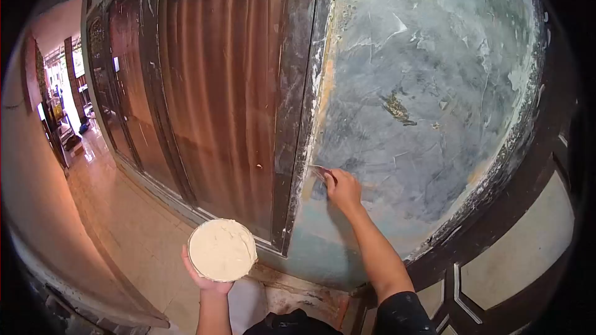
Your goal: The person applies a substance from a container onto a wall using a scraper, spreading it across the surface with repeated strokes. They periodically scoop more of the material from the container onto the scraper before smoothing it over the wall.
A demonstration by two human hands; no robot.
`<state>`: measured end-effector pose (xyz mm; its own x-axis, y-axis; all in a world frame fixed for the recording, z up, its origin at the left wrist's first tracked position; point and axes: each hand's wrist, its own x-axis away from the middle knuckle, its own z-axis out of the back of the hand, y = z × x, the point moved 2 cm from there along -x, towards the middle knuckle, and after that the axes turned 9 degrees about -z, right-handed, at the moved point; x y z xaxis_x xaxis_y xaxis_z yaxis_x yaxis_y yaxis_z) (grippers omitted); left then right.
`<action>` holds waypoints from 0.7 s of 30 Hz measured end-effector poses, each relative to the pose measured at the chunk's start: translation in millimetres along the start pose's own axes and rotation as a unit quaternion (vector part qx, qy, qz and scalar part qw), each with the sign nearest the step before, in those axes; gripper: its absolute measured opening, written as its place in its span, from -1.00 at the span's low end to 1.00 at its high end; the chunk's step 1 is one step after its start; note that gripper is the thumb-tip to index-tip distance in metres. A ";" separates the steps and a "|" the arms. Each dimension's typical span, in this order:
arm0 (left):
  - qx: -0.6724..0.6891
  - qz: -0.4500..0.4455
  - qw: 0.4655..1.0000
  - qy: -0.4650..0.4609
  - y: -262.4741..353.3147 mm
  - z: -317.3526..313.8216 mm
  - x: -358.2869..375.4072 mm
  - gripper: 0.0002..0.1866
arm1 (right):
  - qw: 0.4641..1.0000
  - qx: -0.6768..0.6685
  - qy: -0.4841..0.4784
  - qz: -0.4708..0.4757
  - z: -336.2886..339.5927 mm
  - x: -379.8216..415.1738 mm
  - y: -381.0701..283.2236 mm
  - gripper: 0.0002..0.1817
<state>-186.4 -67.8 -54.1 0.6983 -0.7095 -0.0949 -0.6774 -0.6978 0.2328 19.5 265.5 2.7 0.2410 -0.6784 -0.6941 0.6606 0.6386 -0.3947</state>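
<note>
Gripping a scraper [319, 171] in the right hand [346, 188], cupping a tub [192, 265] in the left hand [208, 283], well apart.
Keeping the scraper at the edge of the grey wall [372, 149], just beside the dark frame [302, 56]; supporting the tub of cream paste [223, 248] before the foot of the brown curtain [217, 87]; with a rough patch [397, 109] higher on the wall.

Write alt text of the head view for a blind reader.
A person's right hand holds a scraper at the left edge of a patchy grey wall, beside a dark frame with a curtained pane. The left hand supports a round container of pale paste.
</note>
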 end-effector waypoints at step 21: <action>-0.034 -0.030 0.999 -0.005 19.4 3.1 12.8 -0.17 | 0.974 0.086 -0.208 0.039 -59.5 66.5 21.0 -0.80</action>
<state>-191.3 -90.7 -53.8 0.7338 -0.6686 -0.1204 -0.6174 -0.7303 0.2924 7.1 255.4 -87.5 0.5390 -0.7412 -0.4002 0.7295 0.6483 -0.2181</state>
